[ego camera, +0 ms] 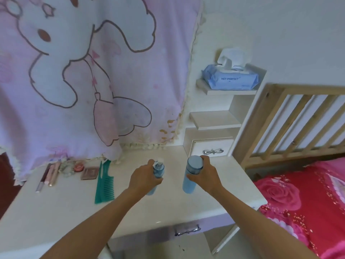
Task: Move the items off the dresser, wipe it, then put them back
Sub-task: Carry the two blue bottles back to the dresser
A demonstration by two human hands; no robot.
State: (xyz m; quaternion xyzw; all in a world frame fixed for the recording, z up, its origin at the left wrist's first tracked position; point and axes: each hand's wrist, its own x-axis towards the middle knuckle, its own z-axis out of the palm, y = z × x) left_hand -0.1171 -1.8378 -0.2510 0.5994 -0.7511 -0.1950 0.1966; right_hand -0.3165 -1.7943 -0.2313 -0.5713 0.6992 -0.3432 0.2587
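Note:
On the white dresser top (56, 212) my left hand (144, 179) grips a blue pump bottle (158, 170) around its body. My right hand (205, 174) holds a taller blue bottle with a round cap (192, 172). Both bottles stand upright near the middle of the top; I cannot tell whether they touch the surface. Further left lie a green comb (104, 183), a brown compact (90, 173), a small red jar (79, 167) and several slim cosmetic tubes (49, 174) along the back edge.
A pink rabbit-print cloth (84, 71) hangs behind the dresser. Small shelves at the back right carry a blue wet-wipe pack (231, 78); below is a little drawer (212, 149). A wooden bed rail (291, 124) and red floral bedding (302, 202) lie to the right.

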